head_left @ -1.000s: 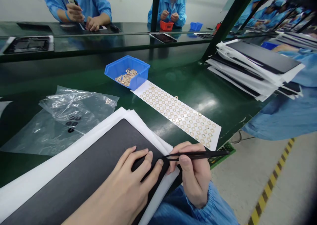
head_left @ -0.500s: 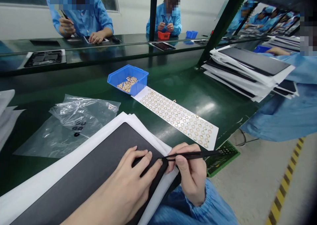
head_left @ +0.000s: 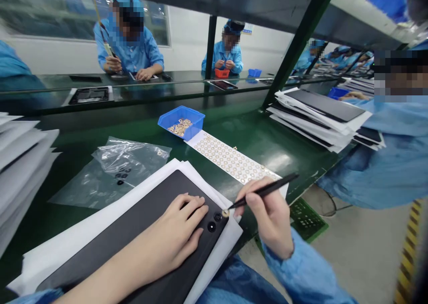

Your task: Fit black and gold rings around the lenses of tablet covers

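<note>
My left hand [head_left: 177, 223] lies flat on a black rectangular panel [head_left: 133, 237], holding nothing, just short of several round openings near its corner. The panel rests on white sheets [head_left: 214, 268]. My right hand [head_left: 269, 217] grips slim black tweezers [head_left: 264, 191]. At their tips is a small gold ring washer [head_left: 225, 213], right beside a round opening [head_left: 217, 217] in the panel. A second opening [head_left: 211, 226] sits just below. Farther off lies a white strip of gold rings [head_left: 230, 157].
A blue bin of gold rings [head_left: 181, 122] stands on the green bench [head_left: 267, 148]. A plastic bag [head_left: 113, 174] holds small black rings. Stacks of panels lie at right [head_left: 317, 112] and left [head_left: 20, 170]. Co-workers in blue sit across the bench and at right.
My right hand has raised the tweezers and angled them down, now with a gold ring at the tips. My left hand has moved back, uncovering the openings. The whole view has tilted.
</note>
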